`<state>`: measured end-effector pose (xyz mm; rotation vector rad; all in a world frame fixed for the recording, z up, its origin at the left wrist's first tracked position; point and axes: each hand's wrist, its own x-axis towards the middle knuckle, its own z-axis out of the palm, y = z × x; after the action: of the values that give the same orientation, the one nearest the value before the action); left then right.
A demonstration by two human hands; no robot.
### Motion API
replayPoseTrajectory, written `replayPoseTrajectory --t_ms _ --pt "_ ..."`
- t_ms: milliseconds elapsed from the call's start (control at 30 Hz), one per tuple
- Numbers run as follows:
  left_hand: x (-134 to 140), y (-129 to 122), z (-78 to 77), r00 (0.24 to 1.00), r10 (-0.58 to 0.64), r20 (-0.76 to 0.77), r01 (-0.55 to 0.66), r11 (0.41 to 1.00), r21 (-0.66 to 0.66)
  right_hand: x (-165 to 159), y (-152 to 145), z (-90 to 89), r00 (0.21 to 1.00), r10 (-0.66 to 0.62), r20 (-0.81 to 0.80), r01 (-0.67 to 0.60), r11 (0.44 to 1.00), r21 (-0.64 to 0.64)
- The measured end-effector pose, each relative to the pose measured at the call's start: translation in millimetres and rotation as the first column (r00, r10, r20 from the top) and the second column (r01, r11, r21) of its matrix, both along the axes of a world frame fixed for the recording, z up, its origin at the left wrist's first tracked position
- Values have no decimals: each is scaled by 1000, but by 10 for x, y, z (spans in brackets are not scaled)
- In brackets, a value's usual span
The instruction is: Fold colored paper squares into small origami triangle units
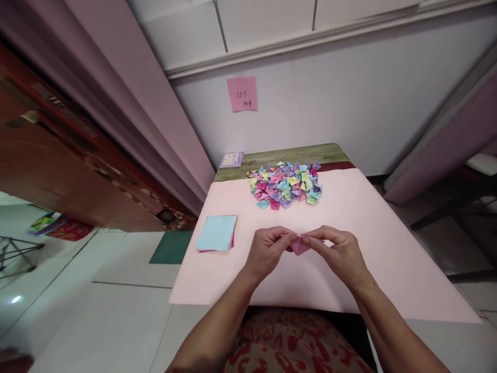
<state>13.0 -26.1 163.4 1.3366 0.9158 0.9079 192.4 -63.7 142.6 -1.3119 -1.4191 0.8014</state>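
Note:
Between my two hands, just above the front part of the table, is a small pink folded paper (298,246) with a point facing down. My left hand (268,249) pinches its left side between thumb and fingers. On the other side, my right hand (337,249) grips it the same way, thumb in front. My fingers cover the paper's upper edges. Beyond my hands lies a pile of folded paper pieces (285,184) in blue, yellow, pink, purple and green. To the left rests a stack of square paper sheets (217,232), light blue on top with pink edges below.
A pale pink cover (373,248) lies over most of the wooden table (330,152). Printed paper packs (232,159) sit at the back left corner. A pink note (243,94) is stuck to the wall. A red-brown door (77,150) and purple curtain stand left.

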Motion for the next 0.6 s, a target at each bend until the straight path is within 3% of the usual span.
replayPoseTrajectory --t_ms 167,233,333,467,600 --pt "67 -16 -61 994 38 104 -24 991 -135 -68 24 -67 993 -71 -98 70 997 -9" --pt "83 -27 -88 992 36 117 -13 980 -197 -87 26 -81 992 -119 -30 121 990 69" --pt "103 -44 -87 990 69 127 -42 978 -204 -96 29 -90 958 -200 203 135 945 297" --pt "134 -59 -35 981 142 136 -116 976 -185 -85 28 -99 755 -462 465 112 790 603" --pt "155 -65 -5 974 182 133 -152 967 -204 -65 1 -120 579 -615 536 21 668 744"
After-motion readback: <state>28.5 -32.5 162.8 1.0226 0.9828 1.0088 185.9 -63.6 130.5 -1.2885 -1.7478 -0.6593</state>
